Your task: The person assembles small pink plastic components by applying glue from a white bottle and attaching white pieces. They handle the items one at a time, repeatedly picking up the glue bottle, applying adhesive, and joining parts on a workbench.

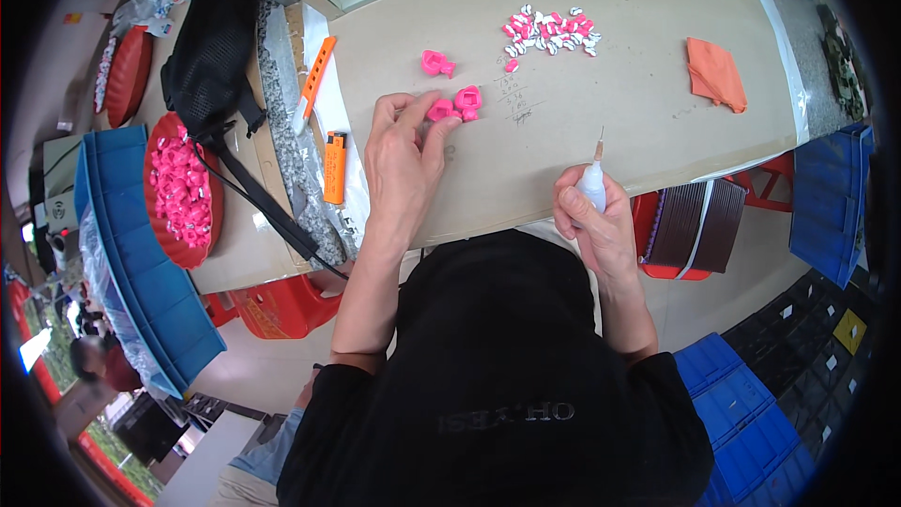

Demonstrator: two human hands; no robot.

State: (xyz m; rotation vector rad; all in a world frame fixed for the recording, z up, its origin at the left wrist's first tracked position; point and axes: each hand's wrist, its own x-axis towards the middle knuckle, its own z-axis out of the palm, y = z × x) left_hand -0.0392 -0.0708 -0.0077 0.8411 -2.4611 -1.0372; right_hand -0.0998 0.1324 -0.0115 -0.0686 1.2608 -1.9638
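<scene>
My left hand [402, 158] rests on the table with thumb and fingertips closed around a small hollow pink plastic piece [440, 110]. Touching or just beside that piece is another pink piece [468, 101] with a square recess. A third pink piece [435, 63] lies a little farther off, alone. My right hand [595, 216] grips a small white squeeze bottle [592, 184] with a thin needle tip pointing up and away, near the table's front edge. The needle is apart from the pink pieces.
A pile of small pink-and-white parts [552, 32] lies at the back. An orange cloth [716, 75] is to the right. On the left are an orange cutter knife [315, 80], an orange lighter [335, 167], a black bag [214, 56] and a red dish [176, 247] of pink pieces.
</scene>
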